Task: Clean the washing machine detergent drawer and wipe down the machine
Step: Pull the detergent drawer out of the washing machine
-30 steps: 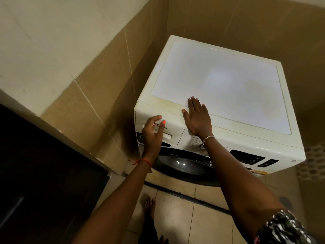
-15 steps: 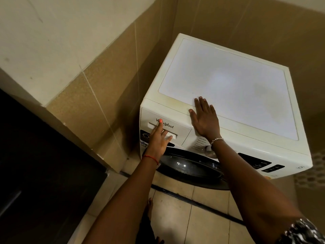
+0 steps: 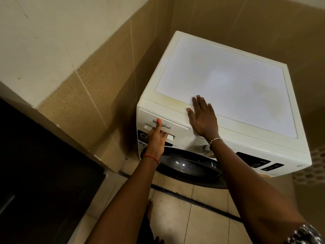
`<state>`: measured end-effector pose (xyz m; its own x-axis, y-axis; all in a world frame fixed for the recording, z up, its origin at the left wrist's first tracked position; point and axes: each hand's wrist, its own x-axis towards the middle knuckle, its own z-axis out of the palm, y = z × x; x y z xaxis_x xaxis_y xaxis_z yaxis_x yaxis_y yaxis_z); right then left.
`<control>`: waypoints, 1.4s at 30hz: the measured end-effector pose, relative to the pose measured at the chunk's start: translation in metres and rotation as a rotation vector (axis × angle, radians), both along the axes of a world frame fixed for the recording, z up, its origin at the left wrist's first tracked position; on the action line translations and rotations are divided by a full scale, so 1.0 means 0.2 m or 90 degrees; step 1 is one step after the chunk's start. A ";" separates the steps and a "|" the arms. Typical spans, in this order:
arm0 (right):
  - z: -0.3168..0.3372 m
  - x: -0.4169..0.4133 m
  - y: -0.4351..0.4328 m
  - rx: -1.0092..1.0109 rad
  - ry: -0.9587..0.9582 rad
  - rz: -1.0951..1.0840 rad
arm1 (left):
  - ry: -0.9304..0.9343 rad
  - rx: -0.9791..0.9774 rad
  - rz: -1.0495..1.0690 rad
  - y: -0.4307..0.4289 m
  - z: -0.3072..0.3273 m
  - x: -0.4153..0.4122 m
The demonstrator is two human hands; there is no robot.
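Two hands, both ours, are on the machine. Our left hand [image 3: 155,138] hooks its fingers into the handle recess of the white plastic detergent drawer [image 3: 146,117], thumb laid up its face. Our right hand [image 3: 202,118] lies flat, fingers straight and close, on the front top edge of the white front-loading washing machine [image 3: 228,81]. The drawer sits closed at the machine's upper-left front, above the dark round door [image 3: 184,164]. We note a beige tiled wall [image 3: 88,85] alongside.

left hand [image 3: 155,139] fingertips: hidden in drawer [image 3: 147,116] recess | panel print [image 3: 198,142]: too small to read
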<state>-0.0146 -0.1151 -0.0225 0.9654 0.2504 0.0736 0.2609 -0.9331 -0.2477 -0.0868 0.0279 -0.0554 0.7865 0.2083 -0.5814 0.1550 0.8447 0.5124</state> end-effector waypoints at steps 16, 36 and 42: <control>0.03 -0.06 0.03 -0.032 0.054 -0.052 | 0.001 -0.016 -0.069 0.09 -0.05 -0.35; 0.12 -0.41 -0.07 -0.054 0.218 0.005 | 0.046 0.026 -0.105 0.11 0.05 -0.69; 0.16 -0.47 -0.08 -0.033 0.255 0.005 | 0.069 0.040 -0.126 0.09 0.10 -0.70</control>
